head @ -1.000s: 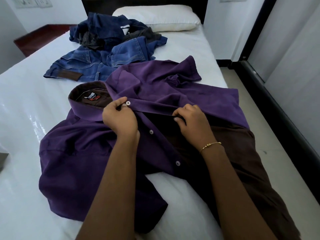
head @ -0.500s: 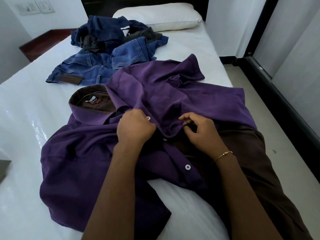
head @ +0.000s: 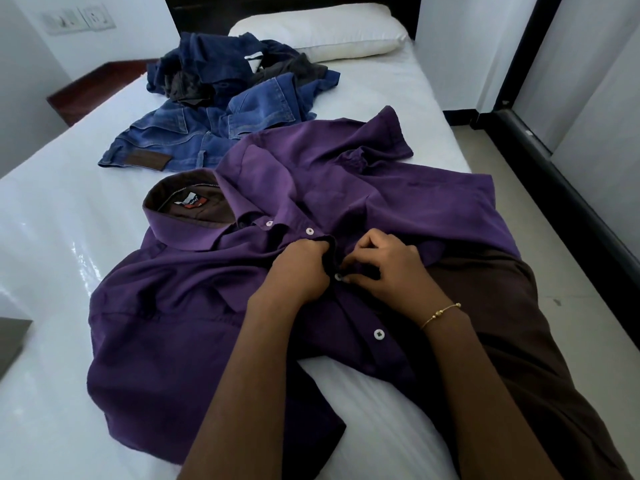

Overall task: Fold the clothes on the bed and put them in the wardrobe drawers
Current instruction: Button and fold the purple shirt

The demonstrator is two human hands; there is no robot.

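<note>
Your purple shirt (head: 214, 306) lies face up on the white bed (head: 59, 209), collar toward the pillow (head: 322, 32), and you are working at its front placket, at the third button (head: 338, 277) down. Your left hand (head: 298, 268) pinches the edge of the placket, fingers curled into the cloth; your right hand (head: 388, 268) pinches the fabric right at that button. Two buttons above look closed, one below sits open.

To do this step well, hold the buttonhole edge taut with the left hand so the slit opens, tilt the button on its edge with the right, and push it through sideways rather than flat. Keep the two front panels lined up before you move down, or the hem will end uneven and the fold will skew. The lower right panel is turned back showing its brown lining (head: 485, 306); smooth it flat before folding.

Beyond the shirt, near the pillow, the blue jeans (head: 194, 133) and a heap of dark clothes (head: 221, 67) wait unfolded. The wardrobe drawers are not in view.
</note>
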